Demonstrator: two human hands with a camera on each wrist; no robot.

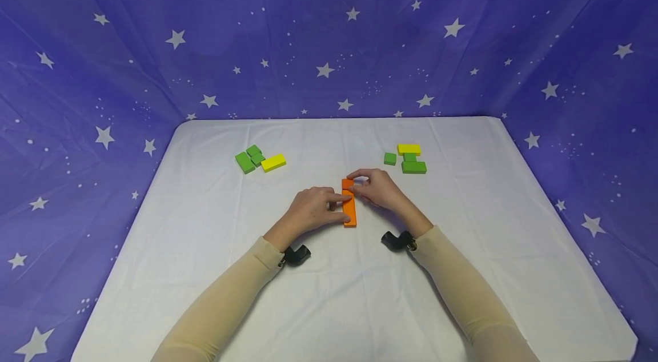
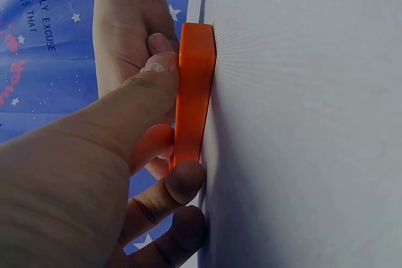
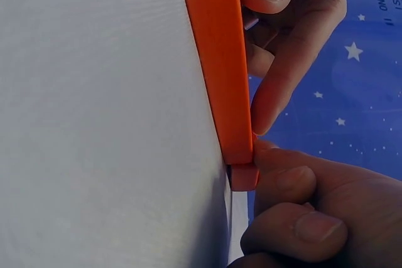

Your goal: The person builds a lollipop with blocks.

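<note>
A long orange block point(image 1: 349, 210) lies flat on the white cloth, pointing away from me. Against its far end sits a small orange block point(image 1: 347, 184), which is also seen in the right wrist view. My left hand point(image 1: 312, 208) holds the long block, with thumb and forefinger spread along its upper face. From the right, my right hand point(image 1: 379, 188) pinches the small block between thumb and forefinger. The right wrist view shows the long block's side point(image 3: 223, 73) and the small block's end point(image 3: 244, 177) nearly touching. Fingers partly cover both blocks.
Back left on the table point(image 1: 205, 270) lie several green blocks point(image 1: 245, 163) and a yellow block point(image 1: 273, 163). Back right are more green blocks point(image 1: 413, 167) and another yellow block point(image 1: 408, 149). A blue starry curtain point(image 1: 324, 36) rises behind the table and at both sides.
</note>
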